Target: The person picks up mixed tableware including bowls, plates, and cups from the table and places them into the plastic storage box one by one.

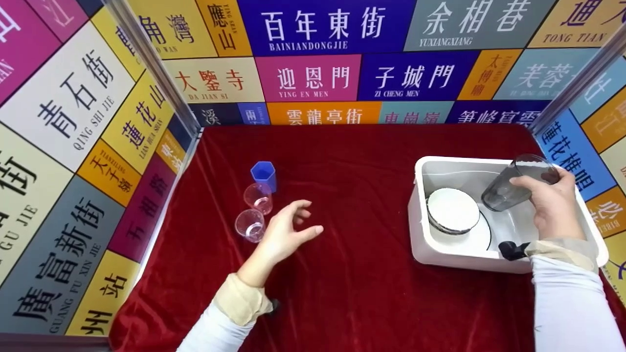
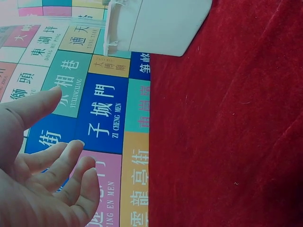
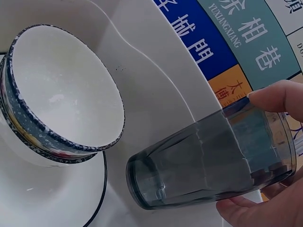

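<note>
Only the head view shows two clear cups (image 1: 254, 212) beside the left hand (image 1: 286, 234).

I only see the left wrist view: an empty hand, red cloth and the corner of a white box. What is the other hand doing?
Observer: The right hand grips a smoky grey glass, tilted, above the white tub.
Visitor: Is anything inside that tub?
Observer: Yes, a white bowl with a dark speckled rim sits on a white plate.
Visitor: And what lies near the empty hand?
Observer: The left hand, fingers loose, hovers beside two clear cups on the red cloth, not touching them. A blue hexagonal cup stands just behind them.
</note>
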Action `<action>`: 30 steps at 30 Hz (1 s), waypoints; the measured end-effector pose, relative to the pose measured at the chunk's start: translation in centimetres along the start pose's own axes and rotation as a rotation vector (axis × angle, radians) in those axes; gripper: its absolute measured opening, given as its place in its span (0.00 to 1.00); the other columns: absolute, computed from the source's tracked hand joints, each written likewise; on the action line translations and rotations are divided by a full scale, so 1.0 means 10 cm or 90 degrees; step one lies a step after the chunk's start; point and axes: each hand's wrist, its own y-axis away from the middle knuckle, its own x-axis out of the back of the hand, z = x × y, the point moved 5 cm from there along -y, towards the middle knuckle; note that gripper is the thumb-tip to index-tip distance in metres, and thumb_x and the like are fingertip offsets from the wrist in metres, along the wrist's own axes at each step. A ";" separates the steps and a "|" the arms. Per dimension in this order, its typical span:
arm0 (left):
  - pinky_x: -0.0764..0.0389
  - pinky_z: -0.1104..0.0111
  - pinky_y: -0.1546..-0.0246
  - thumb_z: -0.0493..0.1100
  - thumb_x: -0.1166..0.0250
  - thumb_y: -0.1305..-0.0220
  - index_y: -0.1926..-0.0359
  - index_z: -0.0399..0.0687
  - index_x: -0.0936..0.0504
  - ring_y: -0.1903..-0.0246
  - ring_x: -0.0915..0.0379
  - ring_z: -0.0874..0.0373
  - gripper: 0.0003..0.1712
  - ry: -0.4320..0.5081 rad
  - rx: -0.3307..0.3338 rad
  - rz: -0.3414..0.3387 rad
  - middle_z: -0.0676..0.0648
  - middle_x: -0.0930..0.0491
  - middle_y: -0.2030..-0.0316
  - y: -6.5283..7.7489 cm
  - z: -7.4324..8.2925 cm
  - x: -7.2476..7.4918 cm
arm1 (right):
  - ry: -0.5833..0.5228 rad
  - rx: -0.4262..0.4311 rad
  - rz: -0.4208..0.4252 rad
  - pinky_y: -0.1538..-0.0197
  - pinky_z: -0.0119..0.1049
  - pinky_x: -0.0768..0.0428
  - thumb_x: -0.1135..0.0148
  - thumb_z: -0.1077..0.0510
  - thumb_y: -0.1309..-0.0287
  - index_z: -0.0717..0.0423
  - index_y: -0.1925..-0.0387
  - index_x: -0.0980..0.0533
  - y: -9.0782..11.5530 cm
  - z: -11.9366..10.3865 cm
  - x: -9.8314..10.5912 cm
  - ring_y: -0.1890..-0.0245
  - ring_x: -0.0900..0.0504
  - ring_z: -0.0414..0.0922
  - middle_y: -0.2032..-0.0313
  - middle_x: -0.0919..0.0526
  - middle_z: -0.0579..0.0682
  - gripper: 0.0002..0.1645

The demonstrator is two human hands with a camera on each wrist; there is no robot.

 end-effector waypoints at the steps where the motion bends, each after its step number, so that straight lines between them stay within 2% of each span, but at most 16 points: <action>1: 0.20 0.58 0.50 0.50 0.23 0.45 0.38 0.48 0.23 0.55 0.22 0.51 0.34 0.001 0.000 0.001 0.46 0.15 0.54 0.00 0.00 0.00 | -0.001 -0.004 0.002 0.39 0.22 0.31 0.22 0.67 0.53 0.35 0.29 0.51 -0.01 0.00 0.00 0.48 0.33 0.32 0.46 0.38 0.31 0.61; 5: 0.20 0.58 0.49 0.50 0.23 0.45 0.38 0.48 0.23 0.55 0.22 0.51 0.34 0.004 0.002 0.005 0.46 0.15 0.54 -0.01 -0.01 0.02 | -0.003 -0.010 0.005 0.43 0.20 0.28 0.22 0.67 0.53 0.35 0.29 0.52 -0.04 0.02 0.02 0.49 0.32 0.33 0.43 0.38 0.32 0.62; 9: 0.20 0.58 0.49 0.50 0.23 0.45 0.38 0.48 0.23 0.55 0.21 0.50 0.34 0.002 0.003 0.009 0.45 0.15 0.54 0.00 -0.02 0.04 | -0.012 -0.015 0.004 0.32 0.25 0.33 0.22 0.67 0.52 0.34 0.28 0.53 -0.04 0.05 0.02 0.47 0.34 0.32 0.45 0.39 0.32 0.62; 11: 0.20 0.58 0.49 0.50 0.23 0.45 0.39 0.48 0.23 0.55 0.21 0.50 0.34 0.002 0.002 0.009 0.45 0.15 0.54 0.00 -0.02 0.04 | -0.006 -0.026 0.007 0.26 0.28 0.39 0.23 0.66 0.51 0.33 0.28 0.54 -0.04 0.06 0.02 0.44 0.36 0.31 0.40 0.40 0.32 0.63; 14: 0.20 0.57 0.49 0.50 0.23 0.45 0.39 0.48 0.23 0.55 0.21 0.50 0.34 0.007 -0.002 0.011 0.45 0.15 0.54 0.00 -0.01 0.05 | 0.000 -0.038 0.014 0.24 0.29 0.42 0.23 0.66 0.51 0.32 0.28 0.55 -0.05 0.07 0.03 0.43 0.38 0.31 0.38 0.42 0.31 0.63; 16: 0.19 0.57 0.49 0.50 0.23 0.44 0.39 0.47 0.23 0.55 0.21 0.50 0.34 0.007 -0.009 0.012 0.45 0.15 0.55 0.00 0.00 0.05 | 0.008 -0.040 0.011 0.24 0.29 0.41 0.22 0.65 0.51 0.32 0.28 0.55 -0.06 0.08 0.03 0.40 0.39 0.31 0.35 0.43 0.32 0.63; 21: 0.19 0.57 0.49 0.50 0.23 0.44 0.38 0.47 0.23 0.55 0.21 0.50 0.34 0.008 -0.006 0.008 0.45 0.15 0.54 0.00 0.00 0.06 | 0.025 -0.036 0.012 0.25 0.27 0.41 0.21 0.63 0.52 0.32 0.28 0.55 -0.07 0.09 0.04 0.37 0.41 0.33 0.39 0.41 0.31 0.63; 25: 0.20 0.58 0.49 0.50 0.23 0.44 0.38 0.47 0.23 0.55 0.22 0.50 0.34 0.010 0.001 0.006 0.45 0.15 0.54 0.01 -0.01 0.06 | 0.025 -0.021 0.021 0.30 0.24 0.38 0.22 0.65 0.52 0.35 0.30 0.53 -0.08 0.10 0.04 0.41 0.40 0.32 0.46 0.40 0.30 0.61; 30: 0.20 0.58 0.49 0.50 0.23 0.45 0.38 0.48 0.23 0.55 0.22 0.50 0.34 0.011 0.003 0.008 0.45 0.16 0.54 0.01 -0.02 0.06 | 0.036 -0.010 0.040 0.38 0.20 0.34 0.22 0.66 0.54 0.38 0.31 0.51 -0.09 0.12 0.04 0.42 0.40 0.33 0.49 0.42 0.30 0.60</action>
